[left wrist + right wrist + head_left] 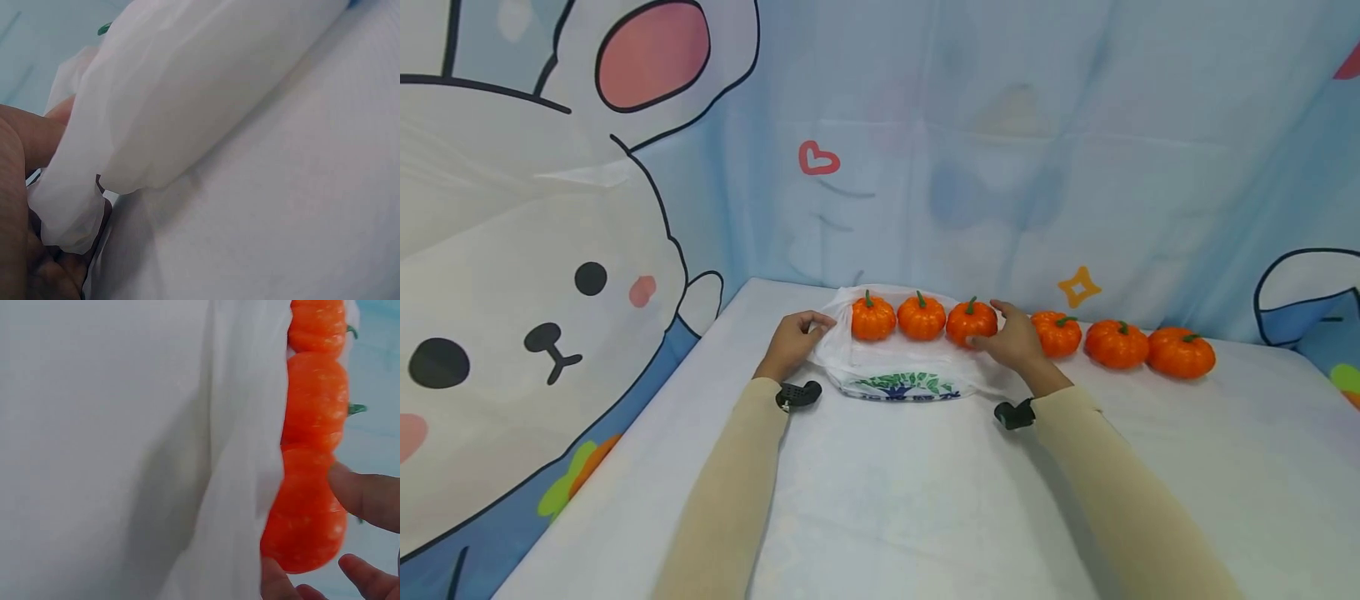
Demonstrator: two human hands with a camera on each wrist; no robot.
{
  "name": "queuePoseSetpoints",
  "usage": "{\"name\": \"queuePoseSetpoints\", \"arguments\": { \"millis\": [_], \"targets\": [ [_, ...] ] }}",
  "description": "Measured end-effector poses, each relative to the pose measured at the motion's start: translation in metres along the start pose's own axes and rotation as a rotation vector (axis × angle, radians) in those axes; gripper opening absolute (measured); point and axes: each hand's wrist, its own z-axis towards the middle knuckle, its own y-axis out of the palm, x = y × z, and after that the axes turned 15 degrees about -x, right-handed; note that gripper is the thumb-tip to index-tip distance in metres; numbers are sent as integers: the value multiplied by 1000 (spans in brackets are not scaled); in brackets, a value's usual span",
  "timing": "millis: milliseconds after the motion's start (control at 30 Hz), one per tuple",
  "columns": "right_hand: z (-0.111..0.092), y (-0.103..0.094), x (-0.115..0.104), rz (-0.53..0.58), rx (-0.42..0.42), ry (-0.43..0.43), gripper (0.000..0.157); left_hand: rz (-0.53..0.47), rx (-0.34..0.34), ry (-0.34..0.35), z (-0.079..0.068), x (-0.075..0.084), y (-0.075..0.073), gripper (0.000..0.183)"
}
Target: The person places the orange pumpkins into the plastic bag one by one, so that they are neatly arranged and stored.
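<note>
A white plastic bag point(902, 354) with a green and blue print lies on the table, its mouth spread around three small orange pumpkins. My left hand point(795, 340) pinches the bag's left edge, and the thin film point(69, 212) bunches between thumb and fingers in the left wrist view. At the bag's right end my right hand point(1018, 342) holds the nearest pumpkin point(972, 323), thumb on one side and fingers around the other. The middle pumpkin point(921, 317) and the left pumpkin point(873, 318) sit beside it in a row. Bag film covers their lower parts in the right wrist view.
Three more orange pumpkins stand right of my right hand: a near one point(1057, 335), a middle one point(1116, 344) and an outer one point(1182, 353). A white cloth covers the table point(895, 500). Behind hangs a pale blue printed curtain point(925, 167).
</note>
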Motion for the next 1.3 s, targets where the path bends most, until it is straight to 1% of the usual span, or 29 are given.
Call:
{"name": "queuePoseSetpoints", "arguments": {
  "millis": [67, 133, 267, 333, 400, 467, 500, 567, 667, 767, 933, 1167, 1300],
  "targets": [
    [-10, -2, 2, 11, 18, -16, 79, 4, -4, -3, 0, 0, 2, 20],
    [-22, -6, 3, 30, 75, -45, 70, 9, -6, -10, 0, 0, 3, 20],
    [-47, -20, 7, 102, 293, -121, 51, 28, -5, -15, 0, 0, 2, 21],
    [-55, -31, 11, 157, 407, -139, 44, 31, 1, -7, 1, 0, 0, 20],
    [-60, -42, 16, 204, 477, -112, 44, 30, 3, 4, 2, 1, -1, 20],
    [-62, -51, 24, 226, 498, -74, 48, 42, 11, 9, 3, -1, -2, 20],
    [-62, -54, 28, 235, 491, -50, 52, 44, 12, 9, 3, -1, -2, 19],
    [-61, -57, 38, 227, 441, 8, 61, 47, 8, 2, 2, -3, -3, 20],
    [-58, -58, 53, 206, 330, 49, 72, 39, -3, -4, 2, -4, -2, 19],
    [-55, -57, 63, 182, 248, 58, 75, 28, -9, 1, 1, -4, -1, 19],
    [-47, -57, 74, 170, 189, 41, 76, 32, -13, -2, 1, -3, 0, 20],
    [-37, -55, 84, 170, 99, 31, 84, 40, -18, -8, 2, -4, 0, 21],
    [-33, -55, 86, 156, 86, 48, 89, 45, -18, -12, 2, -5, 0, 21]
  ]
}}
